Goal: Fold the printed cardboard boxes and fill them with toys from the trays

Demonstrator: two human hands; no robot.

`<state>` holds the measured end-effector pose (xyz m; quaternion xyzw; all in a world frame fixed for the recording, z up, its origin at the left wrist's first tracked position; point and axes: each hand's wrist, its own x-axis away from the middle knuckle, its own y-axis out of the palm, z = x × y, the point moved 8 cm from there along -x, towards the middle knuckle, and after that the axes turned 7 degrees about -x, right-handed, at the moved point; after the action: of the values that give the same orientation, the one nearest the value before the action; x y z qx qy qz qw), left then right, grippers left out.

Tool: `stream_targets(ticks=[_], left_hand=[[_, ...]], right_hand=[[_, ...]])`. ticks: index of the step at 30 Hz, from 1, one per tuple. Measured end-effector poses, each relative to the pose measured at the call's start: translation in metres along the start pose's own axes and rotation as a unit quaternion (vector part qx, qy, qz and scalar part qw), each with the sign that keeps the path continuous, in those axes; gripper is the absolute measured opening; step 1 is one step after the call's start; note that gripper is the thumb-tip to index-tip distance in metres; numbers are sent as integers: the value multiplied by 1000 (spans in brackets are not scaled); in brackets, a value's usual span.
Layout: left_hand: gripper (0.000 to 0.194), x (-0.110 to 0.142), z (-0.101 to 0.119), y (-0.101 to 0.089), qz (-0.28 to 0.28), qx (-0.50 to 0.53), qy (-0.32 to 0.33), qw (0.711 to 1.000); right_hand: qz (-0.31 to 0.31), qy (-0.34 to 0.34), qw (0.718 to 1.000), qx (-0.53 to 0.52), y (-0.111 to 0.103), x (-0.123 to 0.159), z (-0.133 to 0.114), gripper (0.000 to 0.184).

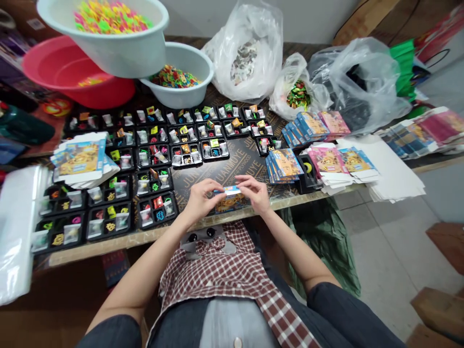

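Dark worktop (241, 157): left hand (205, 197) and right hand (255, 194) pinch one printed box (229, 202) at its top. Filled trays (152, 155), ten o'clock: unboxed. Blue-edged boxes (284, 166), two o'clock: apparently finished.

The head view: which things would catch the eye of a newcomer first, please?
Probably the pale blue tub at the upper left, heaped with bright yellow, pink and green pieces. Next, perhaps, the rows of black compartment trays over the left and middle of the table, filled with small colourful items. Then the small printed box, held at the table's near edge, in the centre.
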<state>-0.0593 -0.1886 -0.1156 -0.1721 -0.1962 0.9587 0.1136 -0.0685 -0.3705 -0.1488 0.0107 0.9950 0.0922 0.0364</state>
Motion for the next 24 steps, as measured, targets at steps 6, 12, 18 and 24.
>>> stream_targets(ticks=[6,12,18,24], left_hand=[[13,-8,-10,1,-43,9,-73,996],[17,-5,3,0,-17,-20,1,1000],[13,14,23,-3,9,-122,143,982],[13,13,36,27,-32,-250,175,952]], right_hand=[[-62,-7,992,111,-1,-11,-12,23],[-72,-1,994,81,-3,-16,-10,28],[-120,-76,985,98,-1,-10,-13,25],[-127,-232,939,219,5,20,-29,11]])
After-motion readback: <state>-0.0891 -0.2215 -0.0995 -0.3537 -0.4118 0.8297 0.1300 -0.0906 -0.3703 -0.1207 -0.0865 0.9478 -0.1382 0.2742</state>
